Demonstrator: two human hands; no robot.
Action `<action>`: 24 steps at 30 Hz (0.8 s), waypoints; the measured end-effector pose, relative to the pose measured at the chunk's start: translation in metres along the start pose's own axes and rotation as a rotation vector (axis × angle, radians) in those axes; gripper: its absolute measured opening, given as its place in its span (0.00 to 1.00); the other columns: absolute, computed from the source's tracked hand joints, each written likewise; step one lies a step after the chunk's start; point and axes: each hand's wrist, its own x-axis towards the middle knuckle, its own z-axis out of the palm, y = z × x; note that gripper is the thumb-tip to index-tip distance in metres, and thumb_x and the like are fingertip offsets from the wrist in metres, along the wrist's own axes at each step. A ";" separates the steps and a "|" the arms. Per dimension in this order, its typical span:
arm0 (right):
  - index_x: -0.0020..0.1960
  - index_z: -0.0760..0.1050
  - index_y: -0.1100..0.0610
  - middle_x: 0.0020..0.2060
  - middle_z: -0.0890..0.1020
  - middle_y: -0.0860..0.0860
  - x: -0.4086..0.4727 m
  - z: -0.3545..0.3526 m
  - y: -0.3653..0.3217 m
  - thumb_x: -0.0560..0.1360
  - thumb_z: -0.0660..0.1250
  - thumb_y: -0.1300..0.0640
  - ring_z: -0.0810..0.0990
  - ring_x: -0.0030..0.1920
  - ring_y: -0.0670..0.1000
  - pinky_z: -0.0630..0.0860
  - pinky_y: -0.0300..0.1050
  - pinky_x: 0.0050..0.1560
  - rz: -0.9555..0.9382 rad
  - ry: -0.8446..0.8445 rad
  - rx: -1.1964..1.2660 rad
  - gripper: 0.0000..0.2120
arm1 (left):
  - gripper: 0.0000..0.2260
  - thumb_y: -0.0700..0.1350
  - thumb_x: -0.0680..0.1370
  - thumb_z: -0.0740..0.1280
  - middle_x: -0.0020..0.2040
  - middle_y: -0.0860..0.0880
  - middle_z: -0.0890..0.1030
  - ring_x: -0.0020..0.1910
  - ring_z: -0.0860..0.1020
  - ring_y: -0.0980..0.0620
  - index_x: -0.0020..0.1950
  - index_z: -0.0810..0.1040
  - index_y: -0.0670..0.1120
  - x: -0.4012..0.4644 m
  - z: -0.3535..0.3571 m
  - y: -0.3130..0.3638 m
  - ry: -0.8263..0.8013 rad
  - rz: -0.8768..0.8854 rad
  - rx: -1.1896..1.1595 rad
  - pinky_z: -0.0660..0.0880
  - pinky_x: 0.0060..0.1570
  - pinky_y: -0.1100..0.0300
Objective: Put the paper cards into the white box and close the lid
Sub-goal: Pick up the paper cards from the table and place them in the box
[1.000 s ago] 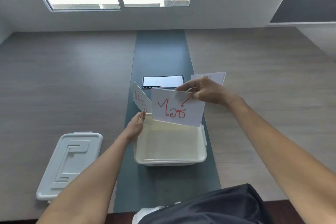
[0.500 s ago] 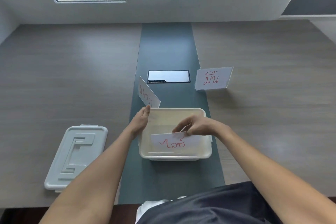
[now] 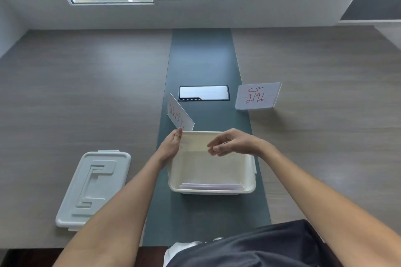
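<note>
Right hand (image 3: 233, 143) hovers empty, grip loose, above white box (image 3: 211, 191). Left hand (image 3: 171, 147) braces the wall, clasping nothing. Risk: reaching for the card (image 3: 180, 115) just beyond the left fingertips could topple it.

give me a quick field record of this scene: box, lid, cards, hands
box: white box open on the dark strip
lid: lid off, flat on the table, left of box
cards in box: paper edges by near wall
cards outside: two standing, left card, right card
left hand: left hand at box's left rim
right hand: right hand above box, empty
</note>
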 end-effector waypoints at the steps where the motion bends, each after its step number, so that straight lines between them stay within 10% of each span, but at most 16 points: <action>1: 0.62 0.81 0.62 0.53 0.87 0.56 0.004 -0.005 -0.005 0.78 0.71 0.59 0.86 0.56 0.54 0.81 0.47 0.59 -0.036 0.046 -0.004 0.14 | 0.25 0.63 0.82 0.52 0.63 0.46 0.79 0.62 0.78 0.47 0.66 0.73 0.47 0.000 0.000 0.001 0.001 -0.001 -0.003 0.72 0.67 0.44; 9: 0.57 0.83 0.62 0.49 0.88 0.56 0.049 -0.020 -0.037 0.80 0.67 0.58 0.86 0.52 0.57 0.82 0.53 0.59 -0.146 0.384 -0.095 0.11 | 0.24 0.62 0.82 0.53 0.60 0.48 0.81 0.60 0.79 0.49 0.65 0.75 0.46 0.003 -0.010 -0.008 -0.020 0.023 -0.028 0.74 0.65 0.48; 13: 0.58 0.84 0.57 0.53 0.87 0.52 0.075 -0.014 -0.048 0.80 0.66 0.54 0.83 0.53 0.49 0.75 0.40 0.54 -0.092 0.530 -0.266 0.12 | 0.19 0.60 0.83 0.52 0.50 0.53 0.81 0.52 0.79 0.52 0.54 0.77 0.50 0.002 -0.017 -0.012 0.014 0.035 -0.013 0.74 0.57 0.54; 18: 0.62 0.82 0.57 0.61 0.84 0.52 0.108 -0.002 -0.051 0.80 0.64 0.47 0.81 0.62 0.53 0.76 0.47 0.63 0.044 0.416 -0.385 0.18 | 0.18 0.62 0.82 0.54 0.50 0.53 0.82 0.52 0.80 0.52 0.51 0.78 0.53 0.008 -0.023 -0.019 0.018 0.039 0.023 0.75 0.59 0.52; 24: 0.54 0.82 0.61 0.54 0.85 0.57 0.137 0.023 -0.042 0.80 0.63 0.49 0.83 0.53 0.59 0.81 0.53 0.51 0.104 0.327 -0.427 0.17 | 0.19 0.61 0.83 0.53 0.47 0.53 0.81 0.48 0.79 0.54 0.51 0.77 0.50 0.011 -0.020 -0.024 0.045 0.051 0.012 0.74 0.54 0.53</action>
